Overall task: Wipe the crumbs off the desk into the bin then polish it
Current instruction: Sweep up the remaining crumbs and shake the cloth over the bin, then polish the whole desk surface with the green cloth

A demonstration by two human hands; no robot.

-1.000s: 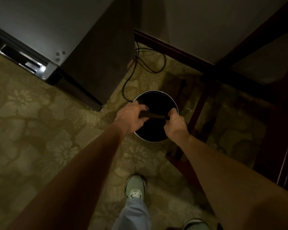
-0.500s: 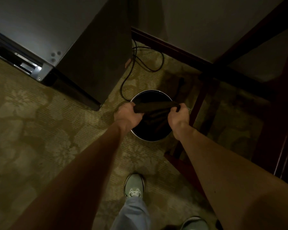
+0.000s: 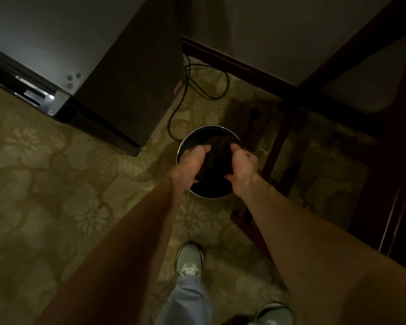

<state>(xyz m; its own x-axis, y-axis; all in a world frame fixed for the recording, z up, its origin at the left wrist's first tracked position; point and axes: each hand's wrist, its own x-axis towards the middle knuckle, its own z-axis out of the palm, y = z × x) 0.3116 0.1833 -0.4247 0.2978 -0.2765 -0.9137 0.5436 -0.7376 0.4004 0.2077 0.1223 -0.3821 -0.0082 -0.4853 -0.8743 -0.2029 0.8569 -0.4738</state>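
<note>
Entry: cloth (image 3: 217, 156), being held bunched over the bin (image 3: 191, 138).
The cloth is being gripped at both ends by the left hand (image 3: 190, 166) and right hand (image 3: 244, 168), its long axis running from grip to grip. The bin's mouth is lying directly beneath, neither hand nearer. No readable brand or writing is being shown.

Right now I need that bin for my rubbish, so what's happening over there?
A person stands over the round bin on the carpet. Their left hand and right hand both hold a bunched dark cloth above its open top, presumably to shake crumbs in. No polishing is under way.
</note>
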